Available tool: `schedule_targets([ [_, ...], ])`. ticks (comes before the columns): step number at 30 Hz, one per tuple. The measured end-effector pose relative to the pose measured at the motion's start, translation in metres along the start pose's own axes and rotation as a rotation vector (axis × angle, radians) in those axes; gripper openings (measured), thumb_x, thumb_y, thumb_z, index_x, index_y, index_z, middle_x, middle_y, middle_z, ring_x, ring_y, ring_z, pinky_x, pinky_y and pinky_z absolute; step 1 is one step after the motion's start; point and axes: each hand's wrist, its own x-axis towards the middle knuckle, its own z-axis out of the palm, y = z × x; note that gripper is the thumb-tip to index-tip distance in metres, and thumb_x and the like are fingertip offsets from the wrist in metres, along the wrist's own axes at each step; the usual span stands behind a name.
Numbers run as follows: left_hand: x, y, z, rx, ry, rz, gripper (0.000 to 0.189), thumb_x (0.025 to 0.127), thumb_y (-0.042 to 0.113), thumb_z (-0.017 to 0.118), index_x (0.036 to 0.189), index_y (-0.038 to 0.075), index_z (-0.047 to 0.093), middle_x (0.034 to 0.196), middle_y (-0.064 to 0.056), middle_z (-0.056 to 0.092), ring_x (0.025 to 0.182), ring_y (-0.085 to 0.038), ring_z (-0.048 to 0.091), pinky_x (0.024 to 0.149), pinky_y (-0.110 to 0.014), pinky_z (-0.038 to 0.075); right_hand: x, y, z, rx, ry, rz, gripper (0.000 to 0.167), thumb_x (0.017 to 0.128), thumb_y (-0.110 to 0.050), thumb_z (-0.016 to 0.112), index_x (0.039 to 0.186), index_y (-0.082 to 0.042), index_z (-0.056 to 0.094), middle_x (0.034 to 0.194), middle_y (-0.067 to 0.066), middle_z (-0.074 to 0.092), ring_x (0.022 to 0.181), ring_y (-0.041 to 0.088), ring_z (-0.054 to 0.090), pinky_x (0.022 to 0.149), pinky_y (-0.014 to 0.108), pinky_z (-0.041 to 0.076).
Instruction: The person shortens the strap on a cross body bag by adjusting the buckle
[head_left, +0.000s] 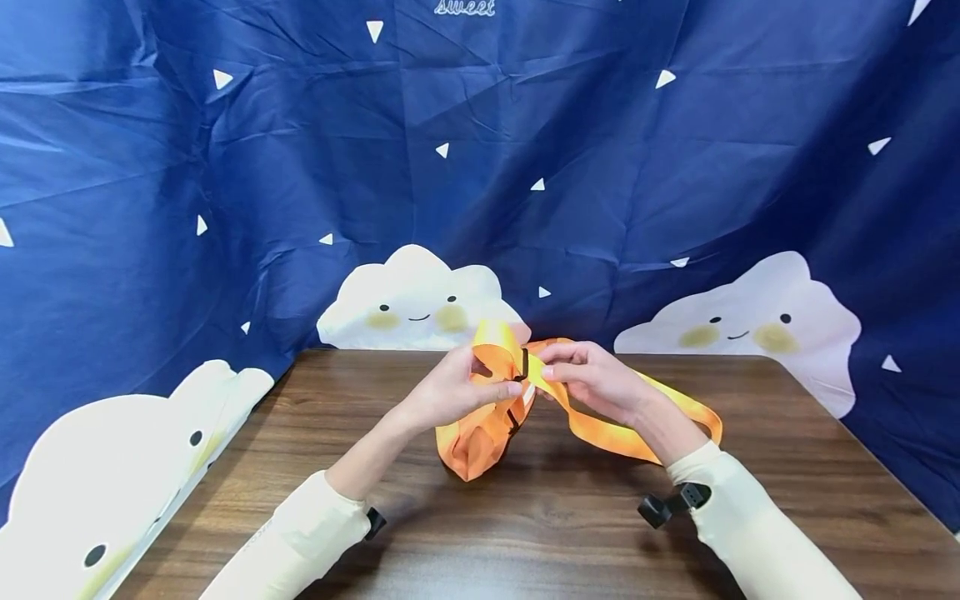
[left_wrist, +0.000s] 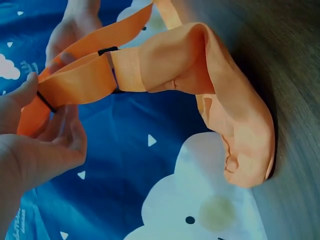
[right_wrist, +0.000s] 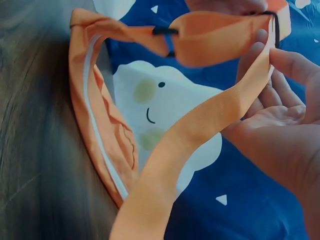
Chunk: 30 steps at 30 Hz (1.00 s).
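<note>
An orange fabric bag (head_left: pixel 471 450) with a wide webbing strap (head_left: pixel 611 437) hangs between the two hands, low over the table. In the head view, my left hand (head_left: pixel 444 392) pinches the strap beside a black slider buckle (head_left: pixel 524 364). On that buckle's other side, my right hand (head_left: pixel 600 382) pinches the strap between thumb and fingers. A loop of strap stands up above the left hand, and a longer loop trails past the right wrist. The left wrist view shows a second black fitting (left_wrist: pixel 108 50) nearer the bag. A pale zip (right_wrist: pixel 102 145) runs along the bag in the right wrist view.
The brown wooden table (head_left: pixel 525 542) spreads beneath both forearms. Behind it hangs a dark blue cloth (head_left: pixel 480 192) printed with white clouds and triangles. A black camera mount (head_left: pixel 667 505) sits on the right wrist, another (head_left: pixel 376 522) on the left.
</note>
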Motion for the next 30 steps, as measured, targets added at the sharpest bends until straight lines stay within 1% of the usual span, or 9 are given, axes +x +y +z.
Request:
schedule_targets([
  [5,-0.001,-0.004,0.004,0.212,0.018,0.032,0.048,0.089,0.022,0.083,0.130,0.015,0.059,0.108,0.010,0.066,0.100,-0.010,0.061,0.086,-0.044,0.052,0.001,-0.007,0.006,-0.061,-0.006,0.063,0.025,0.101,-0.015,0.064,0.119,0.003,0.068,0.115,0.018,0.065,0.101,0.033,0.062,0.088,0.040,0.053],
  [8,-0.002,-0.006,0.006,0.279,-0.003,0.034,0.048,0.087,0.020,0.084,0.127,0.014,0.058,0.110,0.009,0.064,0.103,-0.009,0.061,0.090,-0.039,0.052,0.000,-0.009,0.009,-0.155,0.006,0.124,0.031,0.101,-0.023,0.066,0.118,0.003,0.069,0.106,0.018,0.067,0.095,0.035,0.062,0.086,0.042,0.052],
  [11,-0.002,-0.007,0.009,0.332,-0.024,0.063,0.045,0.085,0.018,0.086,0.121,0.013,0.059,0.107,0.008,0.063,0.100,-0.008,0.060,0.089,-0.032,0.051,-0.001,-0.010,0.014,-0.226,0.037,0.169,0.032,0.100,-0.027,0.069,0.114,0.002,0.071,0.101,0.016,0.067,0.100,0.035,0.060,0.093,0.044,0.046],
  [13,-0.002,-0.007,0.010,0.364,-0.023,0.077,0.050,0.085,0.019,0.087,0.126,0.013,0.058,0.106,0.008,0.062,0.097,-0.009,0.061,0.087,-0.028,0.051,-0.001,-0.010,0.016,-0.240,0.067,0.182,0.030,0.098,-0.027,0.071,0.110,0.001,0.072,0.098,0.016,0.067,0.102,0.035,0.059,0.092,0.045,0.043],
  [19,-0.004,-0.008,0.012,0.423,0.018,0.028,0.045,0.084,0.022,0.087,0.119,0.012,0.061,0.100,0.002,0.065,0.090,-0.018,0.064,0.079,-0.035,0.053,-0.001,-0.013,0.021,-0.115,0.136,0.173,0.020,0.097,-0.017,0.071,0.107,0.000,0.072,0.104,0.014,0.068,0.101,0.031,0.061,0.086,0.037,0.049],
  [21,-0.004,-0.009,0.012,0.431,0.020,0.020,0.036,0.085,0.022,0.087,0.110,0.012,0.063,0.097,0.000,0.066,0.088,-0.020,0.065,0.078,-0.038,0.054,-0.002,-0.015,0.021,-0.063,0.151,0.164,0.016,0.097,-0.014,0.069,0.106,-0.001,0.072,0.104,0.011,0.068,0.097,0.025,0.062,0.083,0.033,0.050],
  [24,-0.003,-0.010,0.013,0.467,0.012,0.027,0.031,0.085,0.023,0.086,0.106,0.011,0.068,0.094,-0.002,0.069,0.089,-0.019,0.065,0.080,-0.037,0.053,-0.003,-0.018,0.020,0.010,0.155,0.147,0.012,0.098,-0.012,0.066,0.105,-0.003,0.072,0.101,0.008,0.069,0.089,0.020,0.064,0.080,0.030,0.051],
  [27,-0.003,-0.012,0.013,0.517,-0.011,0.040,0.033,0.085,0.025,0.087,0.110,0.010,0.071,0.098,0.001,0.069,0.095,-0.016,0.064,0.087,-0.032,0.050,-0.004,-0.021,0.019,0.082,0.134,0.109,0.012,0.099,-0.009,0.061,0.101,-0.006,0.072,0.095,0.006,0.069,0.081,0.019,0.063,0.077,0.030,0.051],
  [30,-0.003,-0.014,0.013,0.556,-0.035,0.047,0.042,0.085,0.027,0.086,0.119,0.010,0.070,0.105,0.004,0.068,0.099,-0.014,0.063,0.091,-0.028,0.048,-0.006,-0.023,0.018,0.137,0.101,0.054,0.019,0.100,-0.006,0.055,0.095,-0.008,0.073,0.088,0.005,0.068,0.076,0.020,0.059,0.075,0.029,0.048],
])
